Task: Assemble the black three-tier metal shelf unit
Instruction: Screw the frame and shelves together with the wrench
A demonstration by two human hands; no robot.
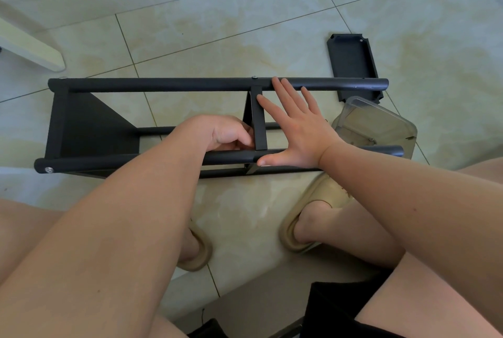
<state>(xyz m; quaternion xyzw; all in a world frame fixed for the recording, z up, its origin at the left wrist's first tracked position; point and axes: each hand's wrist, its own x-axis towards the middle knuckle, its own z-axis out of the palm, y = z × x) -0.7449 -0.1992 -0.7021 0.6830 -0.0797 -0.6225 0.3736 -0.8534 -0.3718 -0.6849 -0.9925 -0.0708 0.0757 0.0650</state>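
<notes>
The black shelf unit (pixel 163 84) lies on its side on the tiled floor, its round poles running left to right. One shelf panel (pixel 89 125) is fixed at the left end and a middle panel (pixel 258 120) stands edge-on between the poles. My left hand (pixel 226 133) has its fingers curled at the near pole, just left of the middle panel; whether they hold anything small is hidden. My right hand (pixel 296 125) is spread flat with straight fingers, pressing against the middle panel's right side and the near pole. A loose third panel (pixel 352 60) lies on the floor beyond the far pole.
A clear plastic container (pixel 381 122) sits on the floor at the right end of the frame. My feet in beige slippers (pixel 313 207) are close under the near pole. A pale furniture leg (pixel 32 49) stands at the far left.
</notes>
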